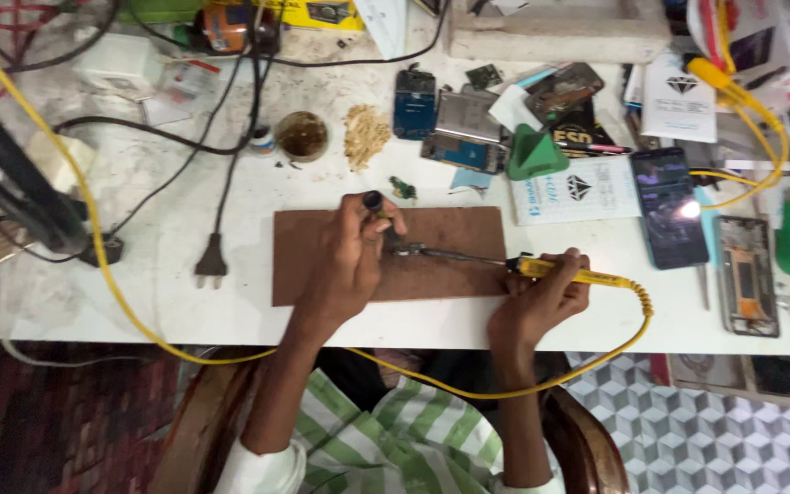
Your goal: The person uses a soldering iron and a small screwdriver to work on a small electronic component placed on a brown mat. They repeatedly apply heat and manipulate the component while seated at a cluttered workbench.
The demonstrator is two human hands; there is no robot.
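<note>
My right hand (pixel 541 297) grips the yellow handle of a soldering iron (pixel 567 271), whose thin metal shaft points left to a small part (pixel 406 248) on a brown board (pixel 450 233). My left hand (pixel 349 256) rests on the board and pinches a dark slim tool (pixel 375 201), its fingers just left of the iron's tip. The small part is partly hidden by those fingers. The iron's yellow cable (pixel 596 352) loops down off the table edge and back across my lap.
A white worktable (pixel 157 302) carries a phone with a lit screen (pixel 669 207), opened phone bodies (pixel 746 274), a green stand (pixel 534 154), a round flux tin (pixel 303 135), a loose plug (pixel 211 261) and black cables. A white booklet (pixel 576 190) lies behind the board.
</note>
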